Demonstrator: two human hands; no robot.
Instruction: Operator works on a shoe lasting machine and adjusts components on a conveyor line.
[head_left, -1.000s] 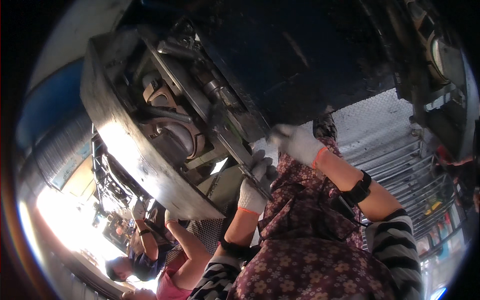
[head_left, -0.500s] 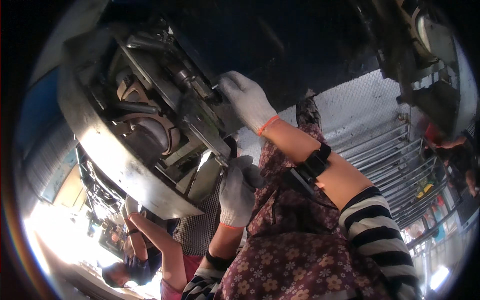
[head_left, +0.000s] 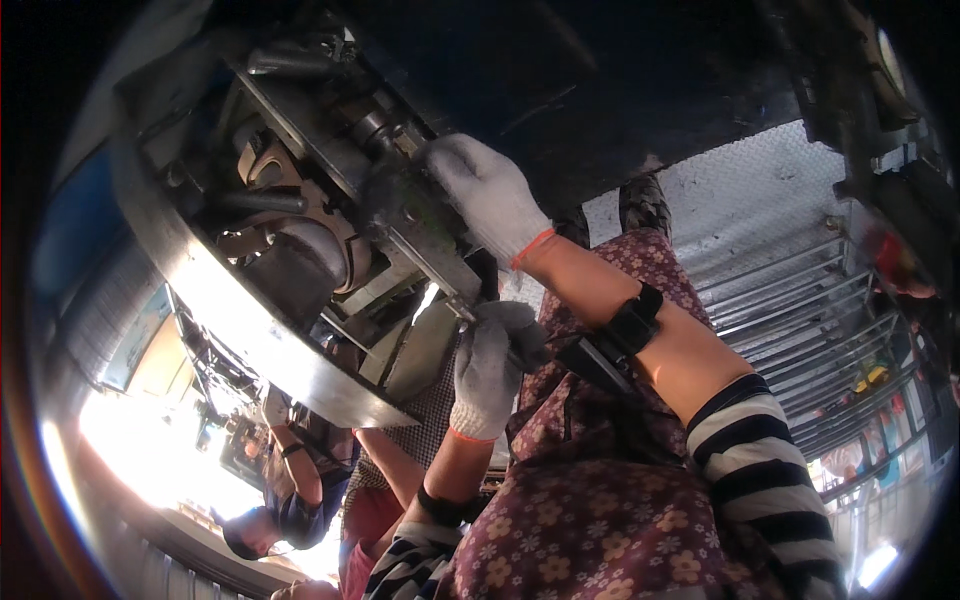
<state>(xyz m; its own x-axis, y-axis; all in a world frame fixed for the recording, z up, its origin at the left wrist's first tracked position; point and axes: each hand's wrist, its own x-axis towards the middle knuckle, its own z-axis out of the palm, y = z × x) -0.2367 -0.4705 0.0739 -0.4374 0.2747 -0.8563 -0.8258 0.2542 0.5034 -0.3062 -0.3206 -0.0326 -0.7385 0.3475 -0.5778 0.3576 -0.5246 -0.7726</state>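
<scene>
Both my hands wear white knitted gloves with orange cuffs. My right hand [head_left: 485, 192] is up against the right side of a machine's metal mechanism [head_left: 405, 205], its fingers bent inward; the fingertips and whatever they pinch are hidden. Lower down, my left hand [head_left: 488, 375] has its fingers curled at the end of a narrow metal bar [head_left: 432, 272] that sticks out of the mechanism. The finger part of that glove is dark grey, and I cannot make out what is in it. Left of the bar sits a brownish curved casting [head_left: 355, 250].
A broad curved metal guard [head_left: 230, 320] wraps round the machine's left side. Dark machine housing [head_left: 560, 90] spans the top. At right stands a metal-rail rack [head_left: 790, 300] beside a patterned metal plate [head_left: 740, 190]. Another person [head_left: 310, 480] works beyond the guard, lower left.
My right hand has come closer in against the mechanism; a thin pale tip at its fingers no longer shows. My left hand stays by the bar's end. The view has shifted slightly.
</scene>
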